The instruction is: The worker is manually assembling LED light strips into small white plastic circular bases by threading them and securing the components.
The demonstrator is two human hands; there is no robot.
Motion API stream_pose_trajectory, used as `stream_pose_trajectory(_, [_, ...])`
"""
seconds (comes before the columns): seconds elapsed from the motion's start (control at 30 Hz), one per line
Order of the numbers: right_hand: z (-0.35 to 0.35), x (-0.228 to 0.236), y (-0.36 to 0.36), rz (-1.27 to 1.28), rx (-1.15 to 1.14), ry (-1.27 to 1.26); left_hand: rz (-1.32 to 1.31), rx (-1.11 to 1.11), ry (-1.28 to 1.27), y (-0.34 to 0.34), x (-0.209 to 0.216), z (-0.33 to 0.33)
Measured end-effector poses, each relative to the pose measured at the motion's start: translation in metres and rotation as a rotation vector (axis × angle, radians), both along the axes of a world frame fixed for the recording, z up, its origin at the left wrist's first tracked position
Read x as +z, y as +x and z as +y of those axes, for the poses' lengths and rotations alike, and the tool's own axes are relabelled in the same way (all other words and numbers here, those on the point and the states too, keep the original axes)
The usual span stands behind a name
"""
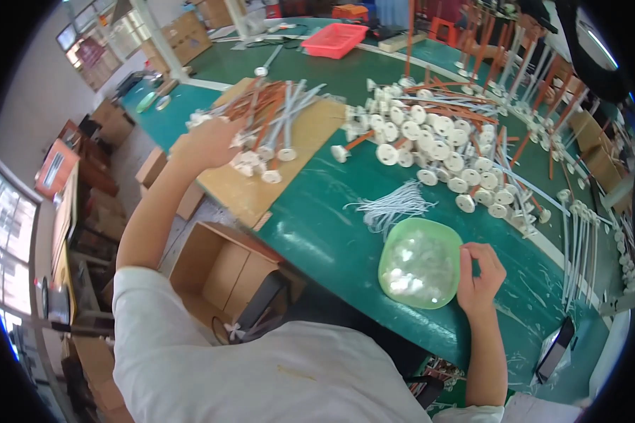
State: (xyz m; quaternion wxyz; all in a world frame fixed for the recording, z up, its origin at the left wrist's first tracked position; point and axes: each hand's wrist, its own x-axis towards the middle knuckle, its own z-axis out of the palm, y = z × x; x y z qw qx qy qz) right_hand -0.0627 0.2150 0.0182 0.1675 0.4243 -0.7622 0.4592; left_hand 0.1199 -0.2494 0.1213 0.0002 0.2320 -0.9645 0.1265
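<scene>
Apparently mid-pickup: left hand (212, 141) closed on rod pile (271, 120) atop board on counter (324, 233); right hand (480, 275) pinched green bowl (420, 262) rim. Next likely: draw one rod free.

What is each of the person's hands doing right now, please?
Left hand: closed on the rod pile.
Right hand: fingers pinched beside the green bowl, grip unclear.

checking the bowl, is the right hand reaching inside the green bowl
No, the right hand rests at the outer right rim of the green bowl, fingers curled beside it on the green table, not inside.
</scene>
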Motion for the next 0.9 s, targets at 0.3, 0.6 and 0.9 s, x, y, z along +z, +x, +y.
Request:
stream_pose_trajectory(0.3, [0.001, -0.012, -0.020, -0.141, -0.121, -0.017, 0.880, -0.377, 0.526, 0.014, -0.097, 0.143])
stream_pose_trajectory(0.6, [0.025, 0.038, -0.026, -0.022, -0.170, 0.389, 0.781, -0.410, 0.838, 0.004, -0.130, 0.146])
stream_pose_trajectory(0.9, [-0.053, 0.095, -0.096, 0.027, -0.052, 0.405, 0.808, -0.344, 0.900, -0.006, -0.129, 0.149])
